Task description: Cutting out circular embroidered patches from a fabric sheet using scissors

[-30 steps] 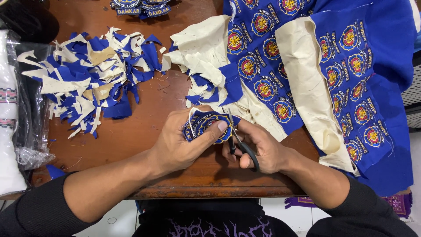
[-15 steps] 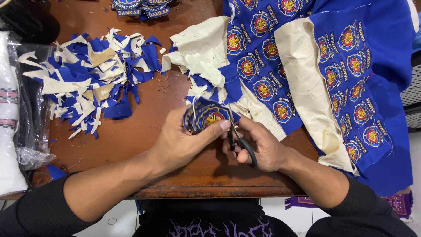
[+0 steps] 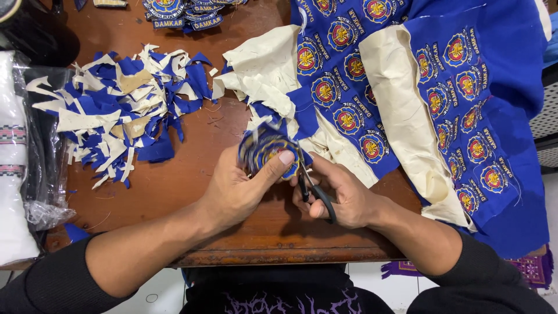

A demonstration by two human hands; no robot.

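- Blue and gold embroidered round patch (image 3: 264, 152) sits pinched in my left hand (image 3: 241, 189), thumb pressed on its face, fingers curled behind it; the cloth is blurred, so its edge is hard to read.
- Black-handled scissors (image 3: 314, 189) are gripped in my right hand (image 3: 340, 195), fingers closed through the loops. Their long axis runs up and slightly left, tips meeting the patch's right edge; I cannot tell how far the blades are parted.
- From my right hand the patch lies up and to the left, just beside it; my left hand is the nearer one, touching it.
- Both hands hover over the near edge of the brown wooden table (image 3: 232, 232).
- Right of them spreads the blue fabric sheet (image 3: 500, 116) with rows of uncut patches and cream backing.
- Left lies a pile of blue and cream scraps (image 3: 116, 116); finished patches (image 3: 186, 14) are stacked at the far edge.
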